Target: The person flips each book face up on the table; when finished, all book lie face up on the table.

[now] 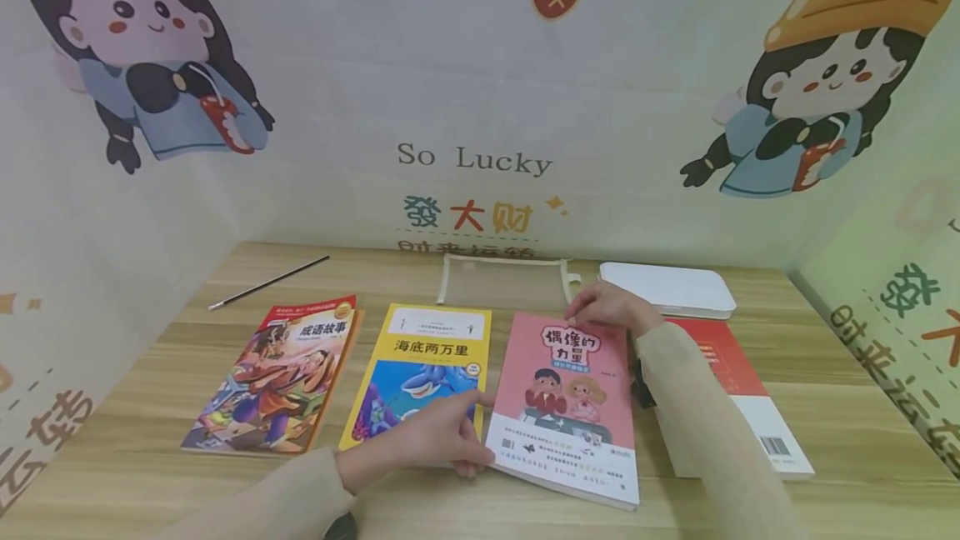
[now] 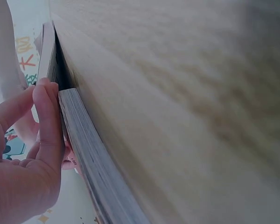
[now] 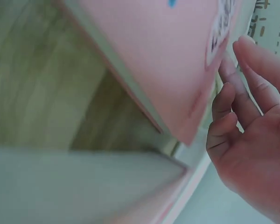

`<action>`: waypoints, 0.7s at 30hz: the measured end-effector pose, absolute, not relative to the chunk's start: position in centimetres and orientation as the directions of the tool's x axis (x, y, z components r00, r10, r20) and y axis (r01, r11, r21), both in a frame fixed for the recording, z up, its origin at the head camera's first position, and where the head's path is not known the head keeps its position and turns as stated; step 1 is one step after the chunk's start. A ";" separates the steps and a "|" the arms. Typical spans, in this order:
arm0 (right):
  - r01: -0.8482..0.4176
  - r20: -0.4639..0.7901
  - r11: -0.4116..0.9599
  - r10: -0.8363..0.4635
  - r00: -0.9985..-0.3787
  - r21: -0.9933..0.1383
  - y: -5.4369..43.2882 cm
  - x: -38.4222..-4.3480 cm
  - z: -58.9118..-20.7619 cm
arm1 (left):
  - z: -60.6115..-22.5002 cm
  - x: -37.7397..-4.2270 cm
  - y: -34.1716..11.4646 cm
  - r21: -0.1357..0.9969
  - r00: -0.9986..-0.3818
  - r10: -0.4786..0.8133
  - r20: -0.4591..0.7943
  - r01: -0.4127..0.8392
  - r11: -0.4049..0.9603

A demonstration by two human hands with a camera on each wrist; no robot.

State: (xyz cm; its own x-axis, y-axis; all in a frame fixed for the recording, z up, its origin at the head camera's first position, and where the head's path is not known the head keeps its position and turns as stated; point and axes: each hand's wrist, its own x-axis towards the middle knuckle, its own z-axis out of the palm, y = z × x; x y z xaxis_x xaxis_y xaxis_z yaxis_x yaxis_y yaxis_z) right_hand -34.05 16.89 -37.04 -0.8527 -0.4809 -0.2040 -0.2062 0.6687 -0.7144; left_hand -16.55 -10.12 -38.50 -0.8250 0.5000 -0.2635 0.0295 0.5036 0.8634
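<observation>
A pink paperback book with two cartoon children on its cover lies between my hands. My left hand pinches it by the left edge, the index finger stretched along the side. In the left wrist view, the left hand has its fingertips at the far book's edge, beyond a thick block of pages. Up at the top edge, my right hand grips the pink book with its fingertips. In the right wrist view, the right hand has its smaller fingers curled beside the pink cover.
Left of the pink book are a yellow book with a shark and a red-topped storybook. A red-and-white book lies right, partly under my sleeve. Behind are a white case, a mesh pouch and a thin dark stick.
</observation>
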 end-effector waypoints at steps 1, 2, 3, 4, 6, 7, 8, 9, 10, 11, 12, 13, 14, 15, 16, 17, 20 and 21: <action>-0.217 -0.196 0.679 -0.477 -0.857 -0.701 17.1 -34.0 -36.9 | -38.5 -16.6 -10.1 0.862 -0.824 0.499 -0.269 0.025 0.506; -0.226 -0.190 0.690 -0.471 -0.861 -0.688 17.3 -33.9 -36.7 | -38.5 -16.6 -10.1 0.862 -0.824 0.496 -0.274 0.019 0.507; -0.232 -0.182 0.698 -0.466 -0.866 -0.678 17.6 -33.8 -36.5 | -38.5 -16.6 -10.0 0.861 -0.824 0.494 -0.279 0.014 0.509; -0.234 -0.179 0.703 -0.461 -0.869 -0.672 17.9 -33.7 -36.3 | -38.4 -16.6 -10.0 0.861 -0.823 0.492 -0.284 0.007 0.508; -0.253 -0.173 0.716 -0.464 -0.869 -0.650 18.6 -33.6 -35.9 | -38.4 -16.6 -10.0 0.861 -0.821 0.491 -0.292 -0.002 0.509; -0.256 -0.176 0.724 -0.462 -0.869 -0.641 19.0 -33.5 -35.8 | -38.4 -16.6 -10.0 0.861 -0.820 0.490 -0.296 -0.006 0.509; -0.253 -0.183 0.735 -0.457 -0.871 -0.630 19.4 -33.3 -35.6 | -38.4 -16.6 -10.0 0.860 -0.819 0.490 -0.299 -0.009 0.511; -0.250 -0.189 0.744 -0.450 -0.873 -0.619 19.7 -33.2 -35.5 | -38.4 -16.6 -10.0 0.859 -0.817 0.492 -0.301 -0.009 0.512; -0.242 -0.199 0.762 -0.435 -0.878 -0.600 20.1 -33.0 -35.5 | -38.4 -16.6 -10.1 0.859 -0.815 0.493 -0.303 -0.009 0.512; -0.229 -0.210 0.781 -0.416 -0.885 -0.581 20.4 -32.8 -35.4 | -38.4 -16.6 -10.1 0.859 -0.814 0.495 -0.304 -0.008 0.513; -0.210 -0.223 0.796 -0.394 -0.891 -0.567 20.7 -32.6 -35.4 | -38.4 -16.6 -10.1 0.858 -0.813 0.496 -0.305 -0.009 0.513; -0.200 -0.230 0.813 -0.376 -0.898 -0.547 20.9 -32.4 -35.4 | -38.4 -16.6 -10.0 0.860 -0.811 0.500 -0.304 -0.007 0.511; -0.182 -0.241 0.829 -0.353 -0.904 -0.529 21.0 -32.2 -35.3 | -38.4 -16.6 -10.0 0.861 -0.809 0.503 -0.303 -0.006 0.509; -0.164 -0.255 0.840 -0.334 -0.908 -0.517 21.2 -32.0 -35.3 | -38.3 -16.5 -10.0 0.862 -0.809 0.505 -0.301 -0.004 0.507; -0.141 -0.271 0.850 -0.313 -0.910 -0.508 21.2 -31.8 -35.2 | -38.3 -16.5 -10.0 0.863 -0.808 0.508 -0.299 -0.001 0.506; -0.120 -0.289 0.854 -0.299 -0.909 -0.506 21.2 -31.6 -35.1 | -38.3 -16.5 -10.0 0.863 -0.807 0.511 -0.296 0.002 0.505; -0.089 -0.323 0.856 -0.286 -0.902 -0.509 21.2 -31.2 -35.0 | -38.2 -16.4 -10.0 0.867 -0.805 0.516 -0.292 0.005 0.499; -0.081 -0.337 0.851 -0.290 -0.896 -0.518 21.1 -31.0 -35.0 | -38.2 -16.4 -9.9 0.866 -0.805 0.516 -0.293 0.005 0.500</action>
State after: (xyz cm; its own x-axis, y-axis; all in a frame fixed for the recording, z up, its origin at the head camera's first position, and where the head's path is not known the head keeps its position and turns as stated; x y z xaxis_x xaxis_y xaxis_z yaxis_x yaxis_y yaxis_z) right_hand -31.05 21.08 -34.95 -0.8957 -0.2904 -0.3367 -0.0813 0.8514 -0.5181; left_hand -16.38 -9.94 -38.19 -0.8051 0.5159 -0.2929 0.0052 0.4998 0.8661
